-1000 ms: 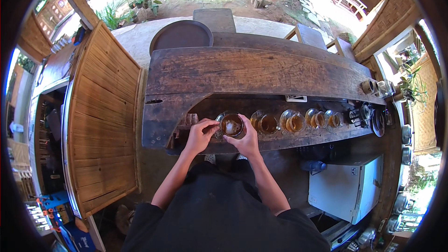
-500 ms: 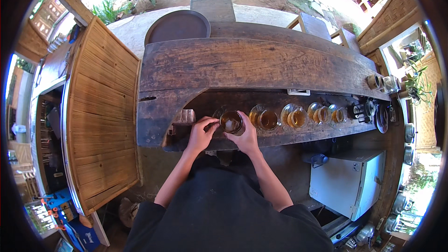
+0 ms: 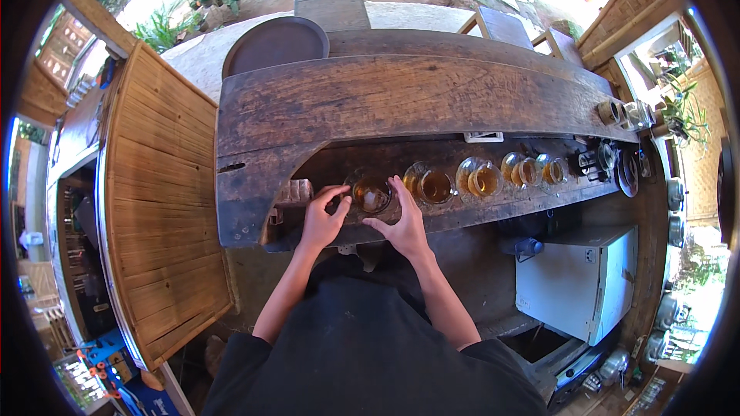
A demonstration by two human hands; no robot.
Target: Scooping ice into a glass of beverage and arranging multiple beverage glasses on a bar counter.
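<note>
Glass cup (image 3: 374, 199) is coming free, I'm seeing, with left hand (image 3: 324, 219) loosening leftward of it, right hand (image 3: 405, 229) spreading rightward.

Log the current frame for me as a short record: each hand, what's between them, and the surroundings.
left hand: at the near glass's left side; contact unclear
right hand: thumb and fingers spread, at its right side
between hands: glass of amber liquid
neighbours: more glasses of amber liquid, lined up to the right
surface: dark wooden shelf
beyond: raised wooden counter, round brown tray
</note>
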